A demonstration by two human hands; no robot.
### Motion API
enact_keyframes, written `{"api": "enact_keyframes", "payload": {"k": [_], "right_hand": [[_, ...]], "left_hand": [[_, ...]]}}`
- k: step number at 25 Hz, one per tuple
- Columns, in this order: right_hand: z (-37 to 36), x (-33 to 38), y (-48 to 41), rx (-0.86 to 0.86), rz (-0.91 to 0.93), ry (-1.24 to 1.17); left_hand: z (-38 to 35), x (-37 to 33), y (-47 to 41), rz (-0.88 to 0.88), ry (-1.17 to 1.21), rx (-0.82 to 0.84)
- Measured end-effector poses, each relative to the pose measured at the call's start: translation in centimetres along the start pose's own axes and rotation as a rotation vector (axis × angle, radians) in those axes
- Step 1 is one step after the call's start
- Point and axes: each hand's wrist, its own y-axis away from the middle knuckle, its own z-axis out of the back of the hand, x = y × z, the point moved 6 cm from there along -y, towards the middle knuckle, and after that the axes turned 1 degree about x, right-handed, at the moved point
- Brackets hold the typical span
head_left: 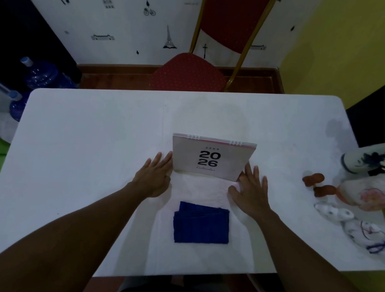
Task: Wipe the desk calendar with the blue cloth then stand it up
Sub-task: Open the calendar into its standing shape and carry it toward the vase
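Note:
The desk calendar (pixel 211 159), pale with "2026" in black and a spiral binding on top, stands upright in the middle of the white table (pixel 93 148), its cover facing me. My left hand (pixel 155 177) lies flat with fingers spread at the calendar's left lower corner. My right hand (pixel 250 188) rests the same way at its right lower corner. Whether the fingers touch the calendar's edges I cannot tell. The blue cloth (pixel 201 224) lies folded on the table just in front of me, between my forearms, apart from both hands.
At the table's right edge are a blue-and-white vase with flowers (pixel 372 159), brown figurines (pixel 318 183), a floral ceramic piece (pixel 368 196) and small white ornaments (pixel 352 222). A red chair (pixel 193 73) stands behind the table. Blue water bottles (pixel 39 74) stand on the floor at left.

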Motion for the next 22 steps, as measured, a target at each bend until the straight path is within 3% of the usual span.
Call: {"api": "enact_keyframes", "payload": {"k": [8, 11, 15, 22], "right_hand": [[2.6, 0.7, 2.4, -0.049, -0.115, -0.605], [4.4, 2.6, 3.1, -0.143, -0.096, -0.693], [5.7, 4.8, 3.3, -0.198, -0.045, -0.813], [6.9, 3.0, 3.8, -0.241, -0.088, -0.932]], "left_hand": [[1.8, -0.1, 2.3, 0.046, 0.561, -0.188], [3.7, -1.8, 2.9, 0.063, 0.804, -0.25], [6.1, -5.0, 3.5, -0.065, 1.048, -0.315], [7.1, -7.8, 2.1, -0.118, 1.149, -0.332]]}}
